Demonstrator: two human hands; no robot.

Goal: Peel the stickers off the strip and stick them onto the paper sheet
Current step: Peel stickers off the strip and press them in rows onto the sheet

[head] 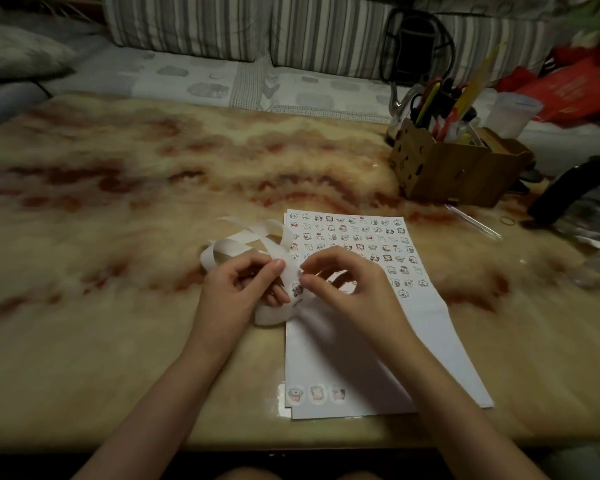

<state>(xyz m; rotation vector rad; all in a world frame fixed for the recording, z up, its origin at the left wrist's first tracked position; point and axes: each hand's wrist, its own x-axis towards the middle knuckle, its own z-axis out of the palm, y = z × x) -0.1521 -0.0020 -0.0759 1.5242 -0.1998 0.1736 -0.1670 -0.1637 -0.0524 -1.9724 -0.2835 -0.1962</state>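
Note:
A white paper sheet [354, 358] lies on the table, its far half covered with several rows of small cartoon stickers [352, 237]. Three round stickers [316, 393] sit near its front left corner. A long white sticker strip [243, 242] curls in loops at the sheet's left edge. My left hand [239, 285] grips the strip between thumb and fingers. My right hand [343, 282] pinches at a sticker [297, 289] on the strip right beside the left thumb. The pinched spot is partly hidden by my fingers.
A wooden organiser box [454, 168] full of pens and scissors stands at the back right. Beyond it are a translucent cup [513, 114], red bags [575, 91] and a dark object [565, 192]. A clear pen [473, 221] and rubber band [507, 221] lie right of the sheet. Striped cushions line the back.

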